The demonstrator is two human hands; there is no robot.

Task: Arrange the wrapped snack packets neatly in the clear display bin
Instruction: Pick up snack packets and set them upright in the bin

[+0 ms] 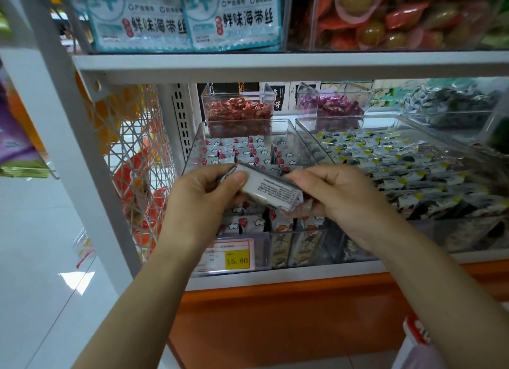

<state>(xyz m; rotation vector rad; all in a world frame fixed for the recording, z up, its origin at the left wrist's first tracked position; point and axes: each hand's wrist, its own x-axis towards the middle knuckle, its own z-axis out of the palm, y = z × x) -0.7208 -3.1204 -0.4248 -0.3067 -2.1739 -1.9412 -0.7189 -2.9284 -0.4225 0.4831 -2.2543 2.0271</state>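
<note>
1. Price label (234, 255), reading 15.80, on the front wall of the clear display bin (194, 145), near the front edge of the shelf (275, 278).
2. Left hand (203, 192) and right hand (338, 195), each pinching one end of a single wrapped packet (268, 189). It is held over the bin's front half with its printed text facing up.
3. Rows of cloud-printed snack packets (242, 151) standing inside the bin, at the shelf's left end.
4. Neighbouring bin (358, 119), just to the right, filled with yellow-marked packets.
5. Two small clear boxes at the shelf's back: red sweets (238, 110) and purple sweets (330, 107).
</note>
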